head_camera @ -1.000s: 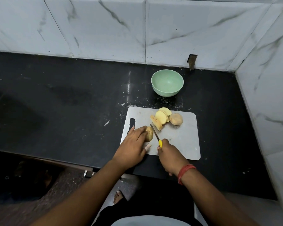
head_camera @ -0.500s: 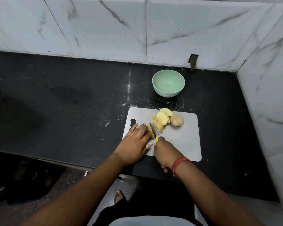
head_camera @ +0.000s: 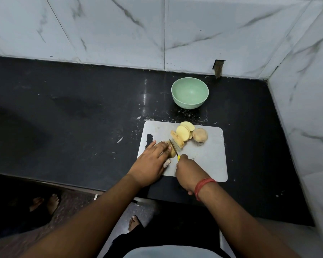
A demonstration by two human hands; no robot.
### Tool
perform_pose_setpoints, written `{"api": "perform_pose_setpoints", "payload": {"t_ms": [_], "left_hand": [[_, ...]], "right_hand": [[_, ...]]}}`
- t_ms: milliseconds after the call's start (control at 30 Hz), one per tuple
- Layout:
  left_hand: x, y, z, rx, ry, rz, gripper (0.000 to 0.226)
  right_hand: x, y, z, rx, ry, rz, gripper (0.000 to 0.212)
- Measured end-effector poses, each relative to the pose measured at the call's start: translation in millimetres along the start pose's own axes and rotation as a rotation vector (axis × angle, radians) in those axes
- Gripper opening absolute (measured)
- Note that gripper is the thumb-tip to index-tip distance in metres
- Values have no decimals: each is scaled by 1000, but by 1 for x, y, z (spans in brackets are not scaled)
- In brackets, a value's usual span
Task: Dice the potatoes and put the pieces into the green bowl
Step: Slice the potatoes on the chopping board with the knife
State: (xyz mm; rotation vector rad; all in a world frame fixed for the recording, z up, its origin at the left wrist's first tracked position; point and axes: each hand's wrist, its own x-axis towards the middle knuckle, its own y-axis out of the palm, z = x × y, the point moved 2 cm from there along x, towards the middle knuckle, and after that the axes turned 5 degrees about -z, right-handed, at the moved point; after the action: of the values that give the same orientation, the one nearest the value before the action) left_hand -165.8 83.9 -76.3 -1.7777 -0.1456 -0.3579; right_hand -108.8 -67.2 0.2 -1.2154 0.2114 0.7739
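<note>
Wall: white marbled tiles [head_camera: 213, 30] stood behind and to the right of the work area.
Surface: a black surface [head_camera: 73, 112] carried everything; pale specks lay scattered on it near the board.
Board: a grey cutting board [head_camera: 205, 157] lay at the near right, its long side running left to right.
Bowl: the green bowl [head_camera: 189, 93] stood upright beyond the board's far edge, apart from it, with nothing visible inside.
Left hand: the left hand [head_camera: 149, 161] lay palm down on the board's left part, fingers pressed together over the potato piece [head_camera: 172, 152].
Right hand: the right hand [head_camera: 189, 171], with a red thread [head_camera: 203, 185] on the wrist, was closed around the knife's yellow handle.
Whole potato: an uncut potato [head_camera: 199, 135] sat at the far side of the board, touching the slices.
Slices: pale slices [head_camera: 184, 133] leaned in a fanned row, far of both hands.
Potato piece: its long axis ran near to far, just left of the blade.
Knife: the knife [head_camera: 173, 146] pointed away and slightly left, between the held piece and the slices.
</note>
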Motion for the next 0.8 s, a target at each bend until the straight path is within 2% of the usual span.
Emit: {"api": "perform_pose_setpoints", "payload": {"t_ms": [100,300,567,733,800], "left_hand": [[0,1,0,-4,-10,-2,49],[0,3,0,-1,-9,-1,49],[1,4,-1,20,-10,-2,50],[0,9,-5,32,-34,-27,43],[1,10,-6,38,-42,-53,40]], "right_hand": [[3,-1,0,-6,-9,14,20],[8,0,1,-16,-4,50,13],[12,-3,9,-63,44,101,37],[4,3,-1,-52,-45,77,14],[-1,8,-9,-56,-58,85,11]]}}
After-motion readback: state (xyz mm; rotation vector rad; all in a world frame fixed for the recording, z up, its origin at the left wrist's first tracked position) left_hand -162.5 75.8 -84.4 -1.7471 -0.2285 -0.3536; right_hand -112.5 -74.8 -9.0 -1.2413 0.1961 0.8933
